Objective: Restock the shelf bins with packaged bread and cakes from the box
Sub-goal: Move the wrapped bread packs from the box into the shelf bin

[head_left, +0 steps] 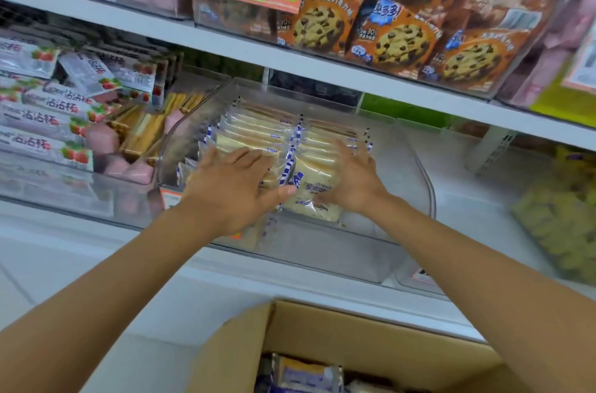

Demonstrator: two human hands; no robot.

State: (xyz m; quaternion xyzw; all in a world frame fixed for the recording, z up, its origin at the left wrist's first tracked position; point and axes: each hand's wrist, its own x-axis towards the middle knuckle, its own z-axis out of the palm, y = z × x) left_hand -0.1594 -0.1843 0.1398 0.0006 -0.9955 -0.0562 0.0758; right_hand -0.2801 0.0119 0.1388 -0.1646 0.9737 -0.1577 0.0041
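Pressing flat on rows of bread packets in clear bin: left hand and right hand, fingers spread, gripping nothing; box below.

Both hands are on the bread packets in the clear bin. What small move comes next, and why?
Probably the right hand tips the front packet upright against its row. It lies slanted, while the packets behind stand on edge in two rows. The left hand, fingers straight, rests on the left row.

L grip, R grip flat on bread pkts in clear bin; box below
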